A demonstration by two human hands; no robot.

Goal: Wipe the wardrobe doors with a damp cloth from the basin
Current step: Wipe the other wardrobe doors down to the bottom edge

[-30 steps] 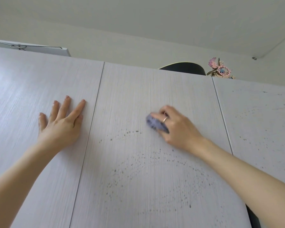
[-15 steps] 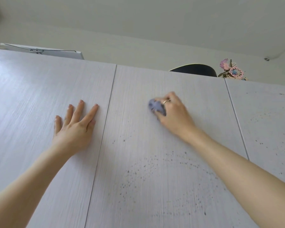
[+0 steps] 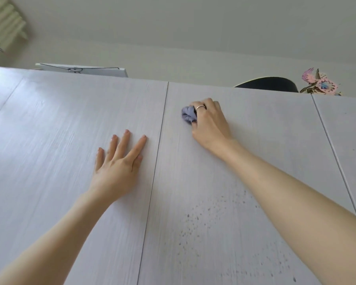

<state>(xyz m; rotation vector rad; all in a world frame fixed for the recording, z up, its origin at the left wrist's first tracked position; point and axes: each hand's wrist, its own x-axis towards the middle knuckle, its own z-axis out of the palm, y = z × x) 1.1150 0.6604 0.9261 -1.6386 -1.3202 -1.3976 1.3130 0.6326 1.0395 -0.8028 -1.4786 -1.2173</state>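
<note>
I look up along pale wood-grain wardrobe doors. My right hand [image 3: 209,124], wearing a ring, grips a bunched lilac cloth [image 3: 188,115] and presses it against the middle door [image 3: 255,124] near its top left corner. My left hand [image 3: 116,167] lies flat with fingers spread on the left door [image 3: 60,130], just left of the seam between the two doors. Dark specks [image 3: 201,221] dot the lower part of the middle door, beside my right forearm.
On top of the wardrobe sit a white board with a wire clip [image 3: 80,69], a dark rounded object [image 3: 267,84] and a pink decorative bird [image 3: 319,84]. A third door [image 3: 345,128] shows at the right. A folded pale thing [image 3: 4,27] hangs at the upper left.
My right hand has slid the cloth up the middle door toward its top edge. The view has shifted left and up, and the left hand stays flat on the left door.
</note>
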